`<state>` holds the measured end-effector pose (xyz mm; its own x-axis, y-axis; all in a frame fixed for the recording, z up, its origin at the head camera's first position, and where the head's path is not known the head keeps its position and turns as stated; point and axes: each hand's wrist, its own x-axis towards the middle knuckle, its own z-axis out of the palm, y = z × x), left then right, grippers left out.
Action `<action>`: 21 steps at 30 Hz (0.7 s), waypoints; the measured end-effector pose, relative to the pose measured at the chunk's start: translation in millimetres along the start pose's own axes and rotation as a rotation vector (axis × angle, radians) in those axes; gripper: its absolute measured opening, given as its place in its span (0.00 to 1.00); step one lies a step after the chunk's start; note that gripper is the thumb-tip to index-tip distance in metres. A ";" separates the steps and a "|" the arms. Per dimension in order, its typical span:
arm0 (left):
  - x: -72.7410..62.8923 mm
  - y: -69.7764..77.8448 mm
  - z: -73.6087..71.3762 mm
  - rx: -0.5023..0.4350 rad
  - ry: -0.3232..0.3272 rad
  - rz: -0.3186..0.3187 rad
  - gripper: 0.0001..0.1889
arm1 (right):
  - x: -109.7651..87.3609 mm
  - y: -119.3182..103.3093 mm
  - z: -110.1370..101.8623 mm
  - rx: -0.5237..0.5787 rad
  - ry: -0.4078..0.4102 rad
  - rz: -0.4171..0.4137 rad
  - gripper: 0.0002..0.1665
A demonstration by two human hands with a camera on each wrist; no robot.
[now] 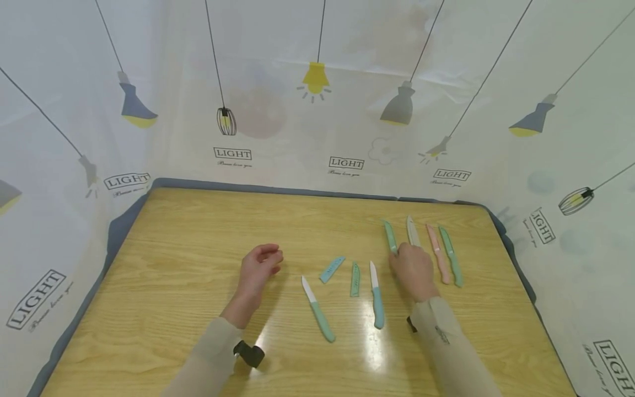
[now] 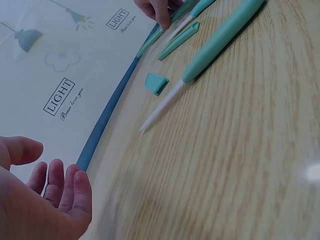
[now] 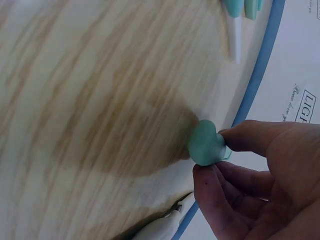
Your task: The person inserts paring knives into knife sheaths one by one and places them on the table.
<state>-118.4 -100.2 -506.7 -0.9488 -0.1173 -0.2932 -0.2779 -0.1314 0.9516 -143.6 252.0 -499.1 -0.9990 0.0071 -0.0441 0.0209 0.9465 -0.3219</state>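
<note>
My right hand (image 1: 413,270) pinches the handle of a green knife (image 1: 390,237) between thumb and fingers; in the right wrist view the rounded handle end (image 3: 204,144) shows between them. A white knife (image 1: 413,231) lies close beside that hand, partly hidden by it. My left hand (image 1: 258,270) is held apart from everything, palm turned inward and fingers loosely bent. To its right lies a bare-bladed knife with a light green handle (image 1: 322,321). Farther right is a bare-bladed blue-handled knife (image 1: 378,306). A blue sheath (image 1: 332,269) and a green sheath (image 1: 355,279) lie near the blades.
Right of my right hand lie a pink knife (image 1: 439,255) and another green knife (image 1: 450,257), side by side. Everything rests on a wood-grain table (image 1: 188,237) with a blue-grey edge. A white sheet printed with lamps (image 1: 278,160) stands around the back and sides.
</note>
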 end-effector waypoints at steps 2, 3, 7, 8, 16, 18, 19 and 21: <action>0.3 0.2 -1.0 0.003 0.000 0.000 0.17 | 2.0 0.6 0.2 -0.011 -0.013 0.003 0.27; 0.4 0.4 -1.2 0.003 0.001 0.001 0.17 | 3.5 1.2 0.8 -0.020 -0.017 0.002 0.27; 1.2 0.8 -1.0 0.004 0.011 0.004 0.17 | 8.6 4.0 3.5 -0.055 -0.009 -0.002 0.26; 1.5 0.8 -0.7 0.005 0.013 0.004 0.17 | 10.0 4.7 4.1 -0.063 -0.006 -0.001 0.25; 2.2 2.5 4.7 0.027 -0.001 0.010 0.17 | 14.5 8.0 6.7 -0.082 -0.022 0.021 0.25; 2.7 2.7 7.3 0.050 -0.017 0.017 0.17 | 13.7 8.1 6.5 -0.081 -0.022 0.023 0.24; 3.0 3.0 8.6 0.062 -0.026 0.023 0.17 | 12.7 7.9 6.1 -0.075 -0.018 0.023 0.24; 4.1 2.9 11.7 0.101 -0.054 0.035 0.16 | 9.6 6.9 5.0 -0.066 -0.002 0.022 0.23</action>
<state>-124.8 -89.5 -504.0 -0.9642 -0.0665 -0.2566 -0.2553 -0.0274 0.9665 -152.8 257.0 -506.5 -0.9983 0.0272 -0.0521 0.0398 0.9654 -0.2579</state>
